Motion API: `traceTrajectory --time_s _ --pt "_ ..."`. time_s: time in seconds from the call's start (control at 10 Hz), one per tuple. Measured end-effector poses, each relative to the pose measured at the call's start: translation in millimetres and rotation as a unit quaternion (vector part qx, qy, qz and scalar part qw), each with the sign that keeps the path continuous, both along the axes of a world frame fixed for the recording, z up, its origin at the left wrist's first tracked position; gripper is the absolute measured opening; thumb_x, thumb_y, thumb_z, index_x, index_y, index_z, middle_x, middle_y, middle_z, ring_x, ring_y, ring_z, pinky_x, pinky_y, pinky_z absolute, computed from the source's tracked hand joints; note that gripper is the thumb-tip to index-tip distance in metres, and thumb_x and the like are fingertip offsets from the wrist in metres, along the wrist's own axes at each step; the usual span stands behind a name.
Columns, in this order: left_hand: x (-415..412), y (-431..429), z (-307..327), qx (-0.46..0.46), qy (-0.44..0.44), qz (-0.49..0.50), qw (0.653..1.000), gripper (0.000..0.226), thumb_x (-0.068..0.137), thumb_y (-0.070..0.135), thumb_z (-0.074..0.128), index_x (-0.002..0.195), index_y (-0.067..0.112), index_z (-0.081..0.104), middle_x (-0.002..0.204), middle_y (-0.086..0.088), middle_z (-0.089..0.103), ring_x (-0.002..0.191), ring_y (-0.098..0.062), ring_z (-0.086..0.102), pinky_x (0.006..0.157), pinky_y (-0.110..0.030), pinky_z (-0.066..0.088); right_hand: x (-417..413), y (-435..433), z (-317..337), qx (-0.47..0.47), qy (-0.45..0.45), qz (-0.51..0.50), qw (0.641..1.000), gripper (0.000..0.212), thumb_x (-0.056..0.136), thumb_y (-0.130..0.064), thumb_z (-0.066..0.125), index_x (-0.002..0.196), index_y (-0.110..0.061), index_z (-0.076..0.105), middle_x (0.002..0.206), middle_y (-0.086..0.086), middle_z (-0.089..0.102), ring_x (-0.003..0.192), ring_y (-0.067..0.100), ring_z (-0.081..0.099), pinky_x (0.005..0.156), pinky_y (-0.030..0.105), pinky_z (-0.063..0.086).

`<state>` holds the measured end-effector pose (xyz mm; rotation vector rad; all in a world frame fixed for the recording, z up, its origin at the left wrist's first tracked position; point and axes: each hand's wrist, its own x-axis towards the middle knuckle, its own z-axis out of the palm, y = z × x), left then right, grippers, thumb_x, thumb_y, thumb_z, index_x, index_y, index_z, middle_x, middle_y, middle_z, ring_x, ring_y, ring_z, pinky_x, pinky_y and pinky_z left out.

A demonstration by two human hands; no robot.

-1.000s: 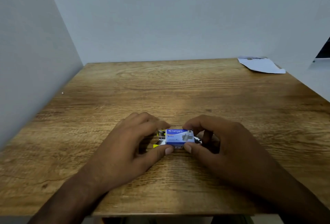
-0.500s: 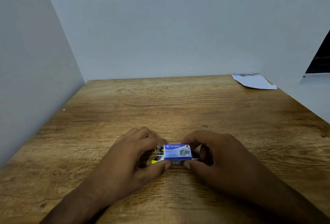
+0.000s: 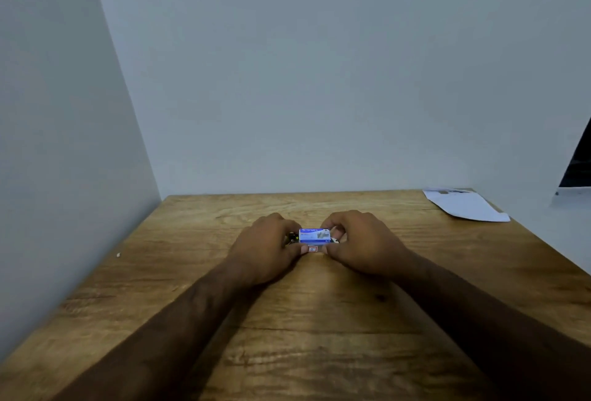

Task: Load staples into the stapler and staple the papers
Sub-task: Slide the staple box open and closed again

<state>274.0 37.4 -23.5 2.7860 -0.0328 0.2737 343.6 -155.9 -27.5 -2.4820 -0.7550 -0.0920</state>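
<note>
A small blue staple box (image 3: 314, 235) sits between my two hands over the middle of the wooden table (image 3: 319, 320). My left hand (image 3: 265, 247) pinches its left end, my right hand (image 3: 358, 245) pinches its right end. Behind and under the box, bits of a stapler (image 3: 291, 237) show: a dark and yellow part at the left, a metal tip at the right. Most of the stapler is hidden by my fingers. White papers (image 3: 463, 205) lie at the table's far right corner.
Grey walls close the table in at the left and back. A pale panel rises at the right behind the papers. A tiny white speck (image 3: 118, 254) lies near the left wall.
The camera has tilted up, so the hands and box sit lower and smaller in view. Both hands keep their grip on the box; a red-and-white side label now shows beneath it.
</note>
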Motion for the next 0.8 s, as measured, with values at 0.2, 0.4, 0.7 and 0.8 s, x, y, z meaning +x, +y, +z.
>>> traceTrajectory --time_s 0.2,0.4,0.7,0.8 --pt "69.4 14.4 0.0 -0.008 -0.002 0.058 0.998 0.034 0.094 0.043 0.065 0.124 0.030 0.070 0.121 -0.002 0.064 0.115 -0.024 0.059 0.096 -0.044 0.051 64.4 31.7 3.1 0.011 0.014 -0.028 0.999 0.031 0.075 -0.033 0.071 0.106 -0.030 0.072 0.100 -0.008 0.072 0.093 0.015 0.066 0.080 0.036 0.056" --pt "114.1 30.4 -1.5 -0.004 -0.003 0.075 0.997 0.032 0.096 0.041 0.063 0.124 0.029 0.070 0.121 -0.003 0.065 0.116 -0.025 0.058 0.095 -0.043 0.052 107.1 55.5 -0.2 0.020 0.022 -0.043 0.999 0.031 0.079 -0.035 0.070 0.110 -0.030 0.070 0.102 -0.009 0.072 0.093 0.013 0.064 0.077 0.036 0.058" --pt "121.2 37.7 4.2 0.015 0.031 0.079 0.996 0.054 0.090 0.050 0.064 0.137 0.026 0.052 0.131 -0.002 0.063 0.121 -0.029 0.055 0.099 -0.043 0.049 116.2 55.0 0.3 0.019 0.020 -0.027 0.999 0.051 0.077 -0.035 0.065 0.127 -0.033 0.059 0.122 -0.008 0.067 0.115 0.017 0.061 0.088 0.032 0.047" --pt "114.6 39.3 16.1 -0.063 0.093 0.066 0.992 0.085 0.080 0.049 0.077 0.147 0.014 0.036 0.140 -0.007 0.058 0.130 -0.029 0.055 0.104 -0.037 0.047 114.6 52.4 4.0 0.010 0.095 -0.018 0.995 0.088 0.073 -0.034 0.072 0.152 -0.028 0.034 0.136 -0.005 0.058 0.124 0.016 0.054 0.101 0.029 0.042"
